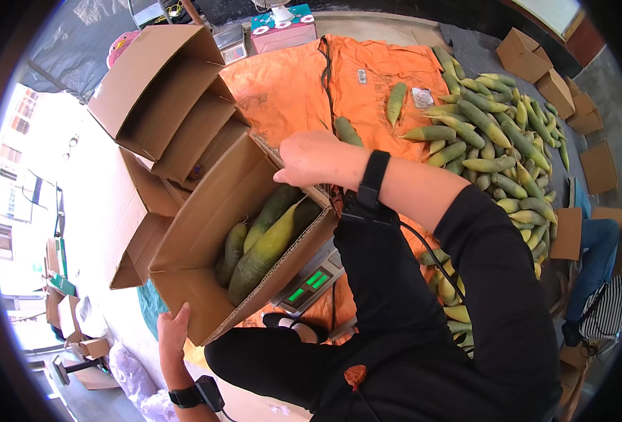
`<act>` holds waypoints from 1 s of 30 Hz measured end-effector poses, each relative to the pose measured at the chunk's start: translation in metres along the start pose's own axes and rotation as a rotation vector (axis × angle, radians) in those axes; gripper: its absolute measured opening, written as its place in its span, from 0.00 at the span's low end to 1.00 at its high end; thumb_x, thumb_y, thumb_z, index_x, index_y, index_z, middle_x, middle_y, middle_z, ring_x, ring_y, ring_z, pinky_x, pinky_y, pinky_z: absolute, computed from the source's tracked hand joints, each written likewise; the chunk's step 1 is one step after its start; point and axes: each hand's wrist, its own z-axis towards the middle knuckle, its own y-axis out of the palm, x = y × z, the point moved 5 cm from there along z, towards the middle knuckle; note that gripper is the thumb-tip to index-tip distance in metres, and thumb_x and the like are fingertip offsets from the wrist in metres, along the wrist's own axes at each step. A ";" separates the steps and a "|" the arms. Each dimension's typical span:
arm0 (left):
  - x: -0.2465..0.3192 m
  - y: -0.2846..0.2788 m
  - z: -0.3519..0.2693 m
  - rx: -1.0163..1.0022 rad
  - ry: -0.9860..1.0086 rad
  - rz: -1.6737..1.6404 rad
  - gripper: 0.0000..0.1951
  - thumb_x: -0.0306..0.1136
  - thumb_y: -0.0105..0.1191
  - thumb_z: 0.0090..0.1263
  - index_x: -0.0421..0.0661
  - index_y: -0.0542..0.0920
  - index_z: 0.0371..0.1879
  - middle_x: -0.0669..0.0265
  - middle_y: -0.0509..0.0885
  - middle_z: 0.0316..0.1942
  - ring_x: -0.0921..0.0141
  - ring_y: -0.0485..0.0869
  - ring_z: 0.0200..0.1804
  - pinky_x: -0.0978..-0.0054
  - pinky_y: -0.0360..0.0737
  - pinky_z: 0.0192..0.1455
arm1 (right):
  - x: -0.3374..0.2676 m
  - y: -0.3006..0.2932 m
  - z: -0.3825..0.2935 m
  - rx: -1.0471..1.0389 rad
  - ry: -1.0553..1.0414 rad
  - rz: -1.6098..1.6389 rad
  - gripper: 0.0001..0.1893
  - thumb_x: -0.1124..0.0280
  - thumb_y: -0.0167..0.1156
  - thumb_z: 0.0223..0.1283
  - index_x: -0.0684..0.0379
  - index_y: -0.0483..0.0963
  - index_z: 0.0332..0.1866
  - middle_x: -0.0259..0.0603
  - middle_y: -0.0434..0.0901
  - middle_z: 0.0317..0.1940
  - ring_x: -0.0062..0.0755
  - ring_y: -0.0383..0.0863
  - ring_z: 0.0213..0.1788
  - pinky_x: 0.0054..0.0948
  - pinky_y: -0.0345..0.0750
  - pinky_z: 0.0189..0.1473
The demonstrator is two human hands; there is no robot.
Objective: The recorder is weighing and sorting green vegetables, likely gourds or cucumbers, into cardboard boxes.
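An open cardboard box (211,211) is held tilted in front of me, with several green radishes (266,248) lying inside. At its lower left end, my left hand (173,329) grips the wall, thumb over the edge. My right hand (311,158) holds the opposite end, its fingers partly hidden behind the cardboard. Partly covered by the box is a digital scale (311,285) with lit green displays. Both wrists wear black straps with cabled devices.
Empty cardboard boxes (158,89) are stacked beyond the held box. A large pile of green radishes (501,142) spreads to the right of an orange sheet (274,89). A black cord (326,79) crosses the sheet. Another person's jeans-clad leg (598,264) shows at far right.
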 end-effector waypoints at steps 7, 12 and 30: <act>0.003 -0.008 0.006 -0.019 0.002 0.000 0.15 0.33 0.57 0.61 0.29 0.79 0.21 0.66 0.78 0.18 0.76 0.73 0.22 0.72 0.69 0.24 | 0.002 -0.001 0.014 -0.194 0.177 -0.060 0.16 0.61 0.55 0.55 0.65 0.82 0.36 0.52 0.84 0.36 0.51 0.83 0.43 0.44 0.78 0.43; -0.023 -0.017 0.024 0.006 0.032 -0.124 0.16 0.32 0.58 0.59 0.32 0.75 0.16 0.68 0.75 0.16 0.76 0.70 0.20 0.71 0.67 0.22 | -0.016 -0.004 0.021 -0.152 0.152 -0.047 0.15 0.67 0.53 0.49 0.66 0.81 0.36 0.55 0.83 0.35 0.52 0.83 0.42 0.44 0.78 0.43; -0.222 -0.124 -0.157 0.376 -0.230 -0.349 0.15 0.35 0.56 0.67 0.30 0.84 0.34 0.66 0.85 0.27 0.76 0.79 0.29 0.77 0.74 0.33 | -0.264 0.080 0.031 0.151 -0.512 -0.113 0.21 0.49 0.59 0.60 0.60 0.81 0.35 0.47 0.85 0.40 0.44 0.84 0.35 0.45 0.79 0.33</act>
